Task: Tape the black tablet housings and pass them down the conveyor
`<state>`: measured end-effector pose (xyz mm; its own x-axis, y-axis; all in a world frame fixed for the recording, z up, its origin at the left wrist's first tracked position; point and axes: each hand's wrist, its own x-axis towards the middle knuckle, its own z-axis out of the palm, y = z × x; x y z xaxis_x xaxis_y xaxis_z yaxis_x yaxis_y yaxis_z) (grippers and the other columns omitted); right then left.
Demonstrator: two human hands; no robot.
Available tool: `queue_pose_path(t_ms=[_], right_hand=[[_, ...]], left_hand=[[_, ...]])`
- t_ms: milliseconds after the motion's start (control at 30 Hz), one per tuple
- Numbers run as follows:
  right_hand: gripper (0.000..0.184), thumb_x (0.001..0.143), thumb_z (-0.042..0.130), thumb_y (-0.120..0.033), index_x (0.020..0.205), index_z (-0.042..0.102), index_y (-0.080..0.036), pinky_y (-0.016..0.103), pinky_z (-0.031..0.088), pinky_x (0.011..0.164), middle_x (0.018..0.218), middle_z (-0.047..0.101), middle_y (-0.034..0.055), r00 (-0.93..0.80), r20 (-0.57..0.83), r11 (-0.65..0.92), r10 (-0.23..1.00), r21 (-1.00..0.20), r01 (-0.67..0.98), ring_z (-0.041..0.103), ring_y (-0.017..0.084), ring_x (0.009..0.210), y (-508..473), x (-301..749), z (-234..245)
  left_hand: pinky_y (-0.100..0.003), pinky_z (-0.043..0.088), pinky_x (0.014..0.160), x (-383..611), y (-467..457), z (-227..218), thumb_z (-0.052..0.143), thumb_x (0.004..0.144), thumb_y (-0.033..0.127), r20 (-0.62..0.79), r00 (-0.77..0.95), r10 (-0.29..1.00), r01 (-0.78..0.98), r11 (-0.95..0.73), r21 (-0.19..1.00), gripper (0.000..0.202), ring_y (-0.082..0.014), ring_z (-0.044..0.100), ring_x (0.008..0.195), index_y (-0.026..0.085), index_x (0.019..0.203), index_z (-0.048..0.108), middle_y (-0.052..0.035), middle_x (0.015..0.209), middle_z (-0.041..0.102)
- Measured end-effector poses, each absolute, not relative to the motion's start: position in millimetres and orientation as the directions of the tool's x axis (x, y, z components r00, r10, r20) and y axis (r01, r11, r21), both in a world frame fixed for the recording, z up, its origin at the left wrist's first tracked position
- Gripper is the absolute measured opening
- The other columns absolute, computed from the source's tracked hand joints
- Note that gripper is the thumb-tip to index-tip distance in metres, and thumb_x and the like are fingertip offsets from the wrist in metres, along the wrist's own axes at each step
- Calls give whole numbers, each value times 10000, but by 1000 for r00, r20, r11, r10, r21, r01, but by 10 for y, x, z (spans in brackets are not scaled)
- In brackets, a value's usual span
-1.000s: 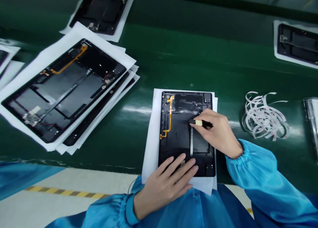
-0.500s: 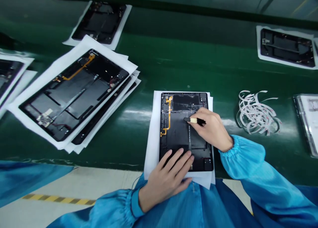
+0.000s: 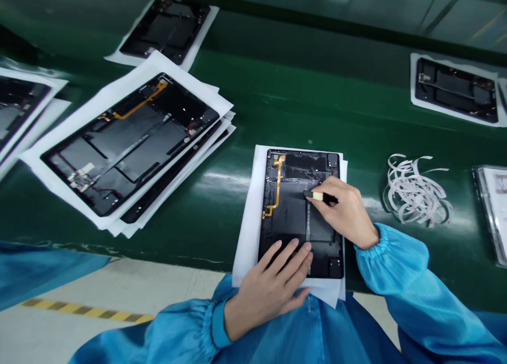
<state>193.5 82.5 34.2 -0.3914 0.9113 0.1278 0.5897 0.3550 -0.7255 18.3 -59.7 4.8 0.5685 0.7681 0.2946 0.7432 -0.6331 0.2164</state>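
A black tablet back housing [image 3: 289, 216] lies on white sheets [image 3: 250, 237] in front of me. An orange flex cable [image 3: 278, 187] runs down its left side, and a thin dark strip [image 3: 308, 218] runs down the middle. My left hand [image 3: 273, 285] rests with fingers spread on the housing's lower part, holding nothing. Pinched in my right hand [image 3: 346, 208] is a small black-and-cream tool [image 3: 317, 196]. Its dark tip is at the upper end of the strip; whether it touches cannot be seen.
To the left, more tablet housings [image 3: 130, 142] are stacked between white sheets. Single housings lie at the back left [image 3: 166, 28] and back right [image 3: 455, 89]. Curled white strips [image 3: 415, 189] lie right of my hand, near a clear-edged case [image 3: 491, 211] on the green table [image 3: 190, 195].
The whole view has shifted slightly, so things appear a little further right. Both hands and the tool keep about the same places on the housing.
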Motion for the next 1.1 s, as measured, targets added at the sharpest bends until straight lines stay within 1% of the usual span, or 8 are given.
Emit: queue_pose_path(t_ms=[167,333,467,700,900,1100], right_hand=[[137,853,613,-91,853,715,-183,233,478,617,806,644,20,-373,207,392,904,-747,537,619,134,720,776,1980,270],[144,860,599,-99,882,712,-186,235,482,574,811,635,23,-355,284,441,891,-725,528,603,127,673,743,1994,200],[167,850,594,-78,901,711,-186,242,499,615,836,646,27,-372,254,429,893,-729,534,632,141,739,750,2006,203],[171,854,587,-65,892,716,-170,249,507,659,834,653,33,-387,181,386,904,-736,557,638,147,760,774,1993,263],[199,854,571,-51,884,719,-180,254,513,677,843,654,33,-393,169,383,904,-731,564,641,151,764,768,1988,280],[205,853,558,-38,904,712,-162,253,526,716,840,650,39,-402,190,405,896,-722,561,638,148,765,763,1979,258]], left_hand=[[-409,99,1225,185,-591,46,570,905,459,297,576,762,733,-642,226,458,-243,502,1257,144,1223,666,-48,1333,638],[-424,95,1222,181,-589,29,545,924,450,301,590,750,724,-656,215,437,-246,496,1254,162,1228,666,-35,1338,632],[-418,86,1223,171,-591,28,539,930,448,293,590,752,724,-654,219,425,-236,489,1257,173,1228,667,-25,1345,626],[-417,94,1220,163,-588,47,545,934,446,280,596,752,719,-655,231,406,-229,496,1254,180,1209,680,-29,1352,622],[-416,89,1223,174,-592,38,573,917,444,299,582,756,722,-650,236,395,-230,510,1232,171,1174,696,-29,1318,647],[-415,92,1226,170,-613,29,582,907,453,288,588,756,721,-651,237,415,-228,482,1274,168,1191,683,-30,1326,640]])
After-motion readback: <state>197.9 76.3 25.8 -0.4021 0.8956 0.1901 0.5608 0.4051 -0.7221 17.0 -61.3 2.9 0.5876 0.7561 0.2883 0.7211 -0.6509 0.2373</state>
